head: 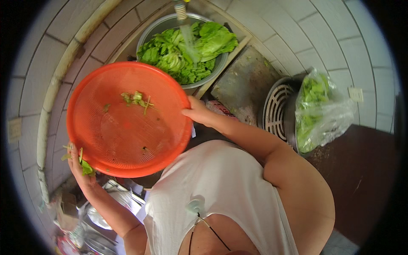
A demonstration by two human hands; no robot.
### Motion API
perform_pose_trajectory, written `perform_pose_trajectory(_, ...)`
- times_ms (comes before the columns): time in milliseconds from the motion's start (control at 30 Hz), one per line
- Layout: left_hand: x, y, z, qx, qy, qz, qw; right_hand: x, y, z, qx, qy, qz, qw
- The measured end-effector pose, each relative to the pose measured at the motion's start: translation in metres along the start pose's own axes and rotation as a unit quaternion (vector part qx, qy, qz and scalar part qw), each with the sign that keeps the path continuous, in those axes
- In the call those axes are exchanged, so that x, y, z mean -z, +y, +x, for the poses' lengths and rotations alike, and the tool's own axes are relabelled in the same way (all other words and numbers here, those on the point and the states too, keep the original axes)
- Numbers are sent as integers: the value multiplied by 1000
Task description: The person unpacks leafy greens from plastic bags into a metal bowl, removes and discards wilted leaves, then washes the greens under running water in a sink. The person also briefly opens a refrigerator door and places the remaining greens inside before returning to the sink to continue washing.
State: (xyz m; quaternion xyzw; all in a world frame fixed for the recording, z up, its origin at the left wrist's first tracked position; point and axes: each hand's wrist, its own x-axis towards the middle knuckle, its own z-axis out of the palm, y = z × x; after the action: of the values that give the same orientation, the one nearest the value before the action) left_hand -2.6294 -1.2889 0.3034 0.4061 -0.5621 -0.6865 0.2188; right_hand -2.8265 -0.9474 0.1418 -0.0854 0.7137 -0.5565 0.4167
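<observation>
A round orange plastic colander (127, 127) is tilted towards me, with a few vegetable scraps (137, 98) stuck inside it. My left hand (79, 165) holds its lower left rim, and bits of green leaf (86, 167) are at the fingers and palm. On the other side, my right hand (198, 110) grips the right rim, thumb over the edge. Beyond the colander, a metal basin (148, 30) full of leafy lettuce (178, 54) stands under a tap (181, 12), from which water runs onto the leaves. The colander hides the basin's near left edge.
Right of the basin is a stained slab (245, 76). Further right, a dark slotted plastic basket (277, 110) stands beside a clear plastic bag of green leaves (314, 111). A pale pipe (51, 92) runs along the tiled wall at left. Bags and boxes (67, 212) lie at lower left.
</observation>
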Motion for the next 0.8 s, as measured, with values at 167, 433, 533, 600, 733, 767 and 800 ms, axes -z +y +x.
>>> perform_pose_trajectory(167,-162,41,-34,-24,-132,125,983,60,45,-80,8,179,169,969)
perform_pose_trajectory(433,-401,75,-107,-106,-480,212,845,116,76,-133,89,352,432,826)
perform_pose_trajectory(533,-472,45,-77,-160,-457,307,819,115,75,-135,-14,219,524,823)
perform_pose_trajectory(600,-508,34,-79,-173,-455,332,808,115,112,-121,-34,236,527,815)
perform_pose_trajectory(733,-521,52,-122,-174,-515,324,774,119,91,-128,-44,273,527,804)
perform_pose_trajectory(767,-527,60,-135,-185,-533,318,762,126,88,-129,-25,298,518,801)
perform_pose_trajectory(800,-526,68,-147,-198,-541,305,758,126,73,-135,10,282,535,796)
